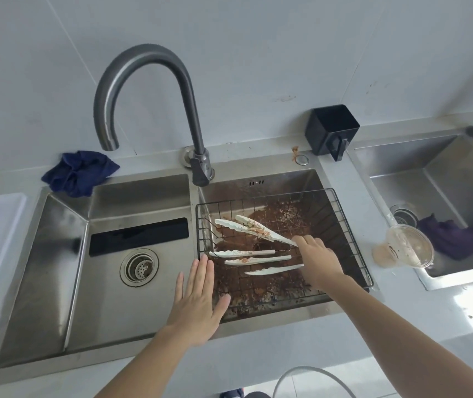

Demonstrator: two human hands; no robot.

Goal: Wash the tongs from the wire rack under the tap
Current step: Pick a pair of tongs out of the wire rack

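A black wire rack (347, 225) sits in the right basin of a double sink, over brown grime. White, stained tongs (251, 226) lie in it at the back, arms spread toward the left. Several more white tongs (258, 259) lie nearer the front. My right hand (320, 258) reaches into the rack and its fingertips pinch the hinge end of the back tongs. My left hand (198, 300) hovers flat with fingers apart over the divider between the basins, holding nothing. The grey arched tap (143, 90) has its spout over the left basin; no water runs.
The left basin (57, 268) has a round drain (139, 267). A blue cloth (80, 172) lies on the counter behind it. A black square container (331, 133) stands behind the right basin. A dirty plastic cup (404, 248) and a purple cloth (447, 237) are at a second sink on the right.
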